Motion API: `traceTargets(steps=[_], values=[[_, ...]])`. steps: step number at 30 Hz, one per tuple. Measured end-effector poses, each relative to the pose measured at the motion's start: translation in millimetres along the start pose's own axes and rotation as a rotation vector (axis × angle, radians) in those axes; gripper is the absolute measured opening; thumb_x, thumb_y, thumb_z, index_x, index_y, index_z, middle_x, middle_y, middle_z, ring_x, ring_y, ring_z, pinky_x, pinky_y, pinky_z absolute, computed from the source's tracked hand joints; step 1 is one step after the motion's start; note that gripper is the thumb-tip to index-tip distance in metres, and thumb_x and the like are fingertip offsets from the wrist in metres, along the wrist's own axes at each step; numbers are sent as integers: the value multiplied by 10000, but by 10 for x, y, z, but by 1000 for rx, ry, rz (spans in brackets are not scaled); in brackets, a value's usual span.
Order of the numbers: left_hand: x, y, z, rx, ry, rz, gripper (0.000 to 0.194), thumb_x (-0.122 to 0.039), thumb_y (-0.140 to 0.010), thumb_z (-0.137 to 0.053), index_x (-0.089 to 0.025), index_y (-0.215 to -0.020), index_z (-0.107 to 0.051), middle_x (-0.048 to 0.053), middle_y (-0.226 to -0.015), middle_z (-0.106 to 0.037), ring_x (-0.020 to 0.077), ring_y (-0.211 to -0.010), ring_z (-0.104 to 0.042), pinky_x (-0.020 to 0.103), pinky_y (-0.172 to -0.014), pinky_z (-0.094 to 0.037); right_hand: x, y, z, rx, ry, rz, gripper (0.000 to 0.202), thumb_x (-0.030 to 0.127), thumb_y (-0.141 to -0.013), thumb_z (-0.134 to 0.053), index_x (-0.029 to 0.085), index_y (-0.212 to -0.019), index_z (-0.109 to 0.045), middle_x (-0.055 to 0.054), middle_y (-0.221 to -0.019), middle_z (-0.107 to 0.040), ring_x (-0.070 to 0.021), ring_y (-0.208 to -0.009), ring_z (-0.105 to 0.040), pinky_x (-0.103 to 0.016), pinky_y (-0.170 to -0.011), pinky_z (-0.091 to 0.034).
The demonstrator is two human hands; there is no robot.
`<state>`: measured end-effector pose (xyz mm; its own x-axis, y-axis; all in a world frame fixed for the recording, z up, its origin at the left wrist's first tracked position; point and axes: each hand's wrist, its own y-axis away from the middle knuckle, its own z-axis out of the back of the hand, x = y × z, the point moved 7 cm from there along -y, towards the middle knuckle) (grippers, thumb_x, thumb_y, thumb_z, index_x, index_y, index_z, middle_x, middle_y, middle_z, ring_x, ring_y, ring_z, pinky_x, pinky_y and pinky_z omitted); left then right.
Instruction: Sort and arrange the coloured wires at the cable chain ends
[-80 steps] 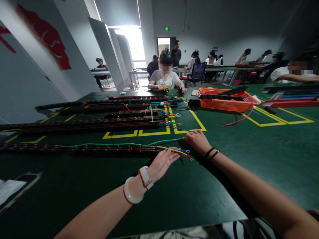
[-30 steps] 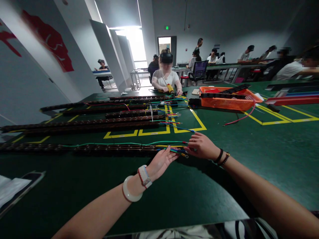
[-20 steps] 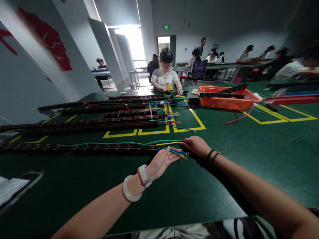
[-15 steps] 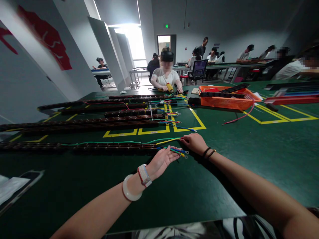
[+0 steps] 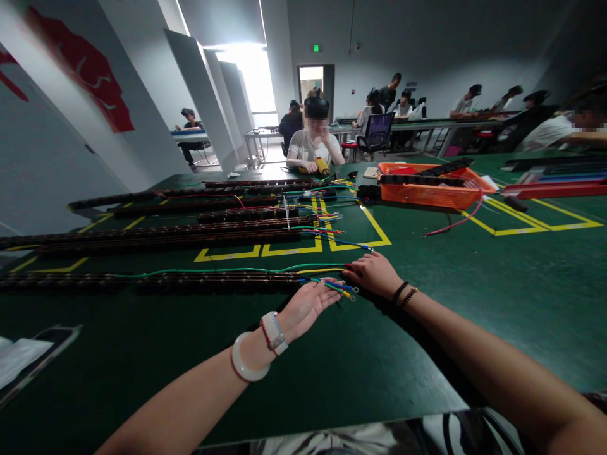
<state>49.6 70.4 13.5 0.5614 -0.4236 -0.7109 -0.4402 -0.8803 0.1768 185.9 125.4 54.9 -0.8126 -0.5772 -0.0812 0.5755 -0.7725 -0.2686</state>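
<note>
A long black cable chain (image 5: 218, 281) lies across the green table in front of me, with wires coming out of its right end. My left hand (image 5: 308, 304) is palm up, fingers stretched out, beneath blue, green and yellow wires with ring terminals (image 5: 348, 293). Just right of it, my right hand (image 5: 372, 273) has its fingers closed on the ends of a green wire (image 5: 227, 270) and a yellow wire (image 5: 320, 271). The very tips of those wires are partly hidden by the fingers.
More black chains (image 5: 156, 234) with loose wires lie farther back on the left. An orange basket (image 5: 427, 194) holds black chain pieces at the back right. Across the table a person (image 5: 313, 148) sits by a yellow tool (image 5: 323, 167). A phone-like object lies at the left edge.
My right hand has turned slightly, its fingers still on the wires. My left hand has hardly moved. The person opposite has raised one hand to the face.
</note>
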Motion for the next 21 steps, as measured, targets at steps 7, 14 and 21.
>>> traceTargets(steps=[7,14,21], values=[[-11,13,-16,-42,-5,15,179,-157,-896,-474,-75,-984,-606,158,-1103,-634,227,-1052,-595,428,-1029,-387,100,103,389,-196,-8,19,447,506,-905,-394,179,-690,-608,-29,-679,-630,-131,-644,-519,-286,-677,-266],[-11,10,-32,26,-18,-15,206,-191,-894,-493,-69,-1003,-619,163,-1139,-621,220,-1089,-574,381,-1029,-393,555,332,529,-232,78,548,469,528,-904,-391,178,-672,-601,-11,-596,-560,-111,-580,-420,-299,-594,-197],[7,-14,-8,24,-52,-10,252,-234,-907,-474,-74,-1043,-612,168,-1141,-618,228,-1098,-568,396,-1016,-400,558,295,366,-111,84,562,317,372,-932,-404,181,-775,-603,-13,-665,-608,-112,-608,-464,-295,-607,-211]])
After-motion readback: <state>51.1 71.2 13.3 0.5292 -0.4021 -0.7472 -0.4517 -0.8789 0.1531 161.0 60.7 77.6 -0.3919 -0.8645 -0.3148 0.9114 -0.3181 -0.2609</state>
